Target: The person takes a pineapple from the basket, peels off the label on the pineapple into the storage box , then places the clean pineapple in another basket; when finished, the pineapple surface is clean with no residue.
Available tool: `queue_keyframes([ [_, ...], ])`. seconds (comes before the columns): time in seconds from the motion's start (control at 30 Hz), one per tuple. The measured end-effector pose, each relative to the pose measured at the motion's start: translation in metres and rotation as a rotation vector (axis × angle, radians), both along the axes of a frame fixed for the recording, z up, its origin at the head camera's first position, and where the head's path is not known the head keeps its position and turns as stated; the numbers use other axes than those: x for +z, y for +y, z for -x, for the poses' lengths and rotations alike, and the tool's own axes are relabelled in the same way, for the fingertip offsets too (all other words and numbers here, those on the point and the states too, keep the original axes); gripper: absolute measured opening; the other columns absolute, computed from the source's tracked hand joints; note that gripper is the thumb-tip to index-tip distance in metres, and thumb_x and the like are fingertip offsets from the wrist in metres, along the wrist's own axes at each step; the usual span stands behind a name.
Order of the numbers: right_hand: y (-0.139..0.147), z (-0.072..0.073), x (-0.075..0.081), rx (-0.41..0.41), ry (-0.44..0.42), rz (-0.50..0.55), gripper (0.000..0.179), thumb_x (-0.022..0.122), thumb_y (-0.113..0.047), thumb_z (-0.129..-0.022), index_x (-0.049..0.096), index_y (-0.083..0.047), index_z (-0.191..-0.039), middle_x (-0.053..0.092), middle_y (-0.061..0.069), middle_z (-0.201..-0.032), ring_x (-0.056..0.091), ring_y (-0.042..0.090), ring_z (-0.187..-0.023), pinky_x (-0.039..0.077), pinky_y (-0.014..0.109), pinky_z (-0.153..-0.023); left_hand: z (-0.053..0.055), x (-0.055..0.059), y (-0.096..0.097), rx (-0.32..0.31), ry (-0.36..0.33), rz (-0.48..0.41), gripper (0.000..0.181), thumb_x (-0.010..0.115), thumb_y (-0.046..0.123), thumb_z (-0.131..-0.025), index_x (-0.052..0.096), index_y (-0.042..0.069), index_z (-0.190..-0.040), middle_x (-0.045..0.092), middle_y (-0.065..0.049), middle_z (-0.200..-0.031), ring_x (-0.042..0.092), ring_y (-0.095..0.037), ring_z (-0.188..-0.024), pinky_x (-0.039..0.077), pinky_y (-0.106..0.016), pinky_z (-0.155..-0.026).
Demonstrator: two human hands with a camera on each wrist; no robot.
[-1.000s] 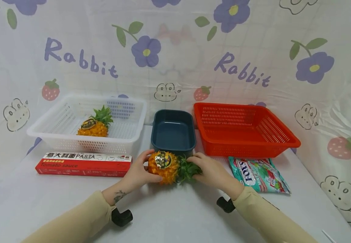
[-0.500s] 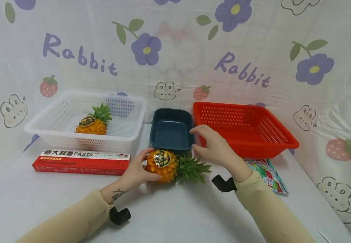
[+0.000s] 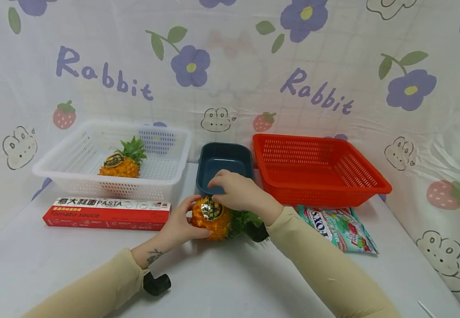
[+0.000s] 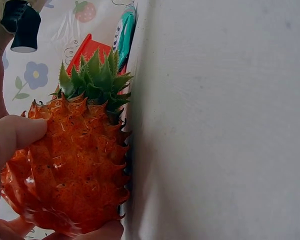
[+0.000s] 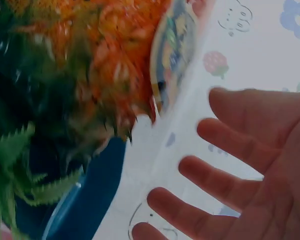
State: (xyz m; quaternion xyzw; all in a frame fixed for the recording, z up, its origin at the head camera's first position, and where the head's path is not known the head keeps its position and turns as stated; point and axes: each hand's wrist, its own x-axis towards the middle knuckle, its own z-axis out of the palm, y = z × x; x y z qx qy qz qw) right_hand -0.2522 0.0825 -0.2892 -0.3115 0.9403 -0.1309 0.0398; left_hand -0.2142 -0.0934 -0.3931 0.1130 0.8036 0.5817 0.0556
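We see soft, even light over the table (image 3: 214, 282), with faint shadows beside the sleeves (image 3: 329, 265). Glare whitens the sticker (image 3: 209, 212) on the pineapple (image 3: 219, 229), and the curtain (image 3: 237, 95) shines beyond the table's right edge. Our head view stretches toward its sides. Our left wrist view looks dim and grey; in the right one, blur smears the pineapple while the right hand (image 5: 260, 175) is clearer.

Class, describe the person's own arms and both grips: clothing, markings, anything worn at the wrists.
The left sleeve and right sleeve are long, plain and beige. Just beyond the left one is a dark, branch-like tattoo. A stubby black fitting shows near each sleeve's end. Neither the left grip nor the right grip wears a glove.
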Motion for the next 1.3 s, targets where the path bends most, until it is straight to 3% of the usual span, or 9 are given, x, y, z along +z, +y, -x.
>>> queue_keyframes([
  [0.23, -0.009, 0.0, -0.008, 0.0, -0.015, -0.088, 0.025, 0.062, -0.021, -0.088, 0.066, -0.014, -0.112, 0.056, 0.002, -0.119, 0.055, 0.018, -0.104, 0.051, 0.039, -0.084, -0.001, 0.0, 0.001, 0.008, -0.004, 0.027, 0.084, 0.078, 0.006, -0.07, 0.032, 0.011, -0.14, 0.041, -0.02, -0.134, 0.059, -0.028, -0.097, 0.052, -0.039, -0.085],
  [0.63, -0.012, 0.0, -0.008, 0.014, 0.003, -0.108, 0.016, 0.062, -0.019, -0.087, 0.07, -0.015, -0.1, 0.06, 0.001, -0.107, 0.054, 0.015, -0.092, 0.05, 0.036, -0.077, 0.0, 0.0, 0.001, 0.01, -0.009, 0.032, 0.085, 0.079, 0.008, -0.069, 0.032, 0.011, -0.14, 0.041, -0.02, -0.134, 0.058, -0.03, -0.099, 0.052, -0.039, -0.086],
  [0.87, -0.012, -0.002, -0.005, -0.006, 0.075, -0.065, 0.01, 0.064, -0.02, -0.086, 0.067, -0.015, -0.094, 0.061, 0.0, -0.099, 0.054, 0.015, -0.087, 0.051, 0.032, -0.073, 0.001, -0.001, 0.0, -0.001, 0.001, 0.028, 0.085, 0.079, 0.01, -0.069, 0.032, 0.011, -0.14, 0.041, -0.02, -0.134, 0.058, -0.029, -0.099, 0.052, -0.039, -0.086],
  [1.07, -0.008, -0.009, 0.003, 0.001, 0.096, -0.049, 0.004, 0.065, -0.02, -0.084, 0.068, -0.018, -0.083, 0.06, -0.003, -0.095, 0.053, 0.013, -0.083, 0.05, 0.029, -0.07, 0.002, -0.003, -0.002, -0.002, 0.003, 0.033, 0.084, 0.08, 0.011, -0.069, 0.032, 0.011, -0.139, 0.041, -0.021, -0.135, 0.058, -0.029, -0.099, 0.052, -0.039, -0.086],
  [1.3, -0.001, -0.019, 0.025, 0.032, 0.123, 0.027, 0.006, 0.066, -0.017, -0.082, 0.068, -0.019, -0.076, 0.06, -0.005, -0.092, 0.054, 0.013, -0.082, 0.05, 0.026, -0.065, 0.001, -0.002, -0.001, -0.008, 0.009, 0.021, 0.085, 0.079, 0.01, -0.069, 0.032, 0.011, -0.14, 0.041, -0.02, -0.135, 0.059, -0.028, -0.097, 0.052, -0.038, -0.083],
])
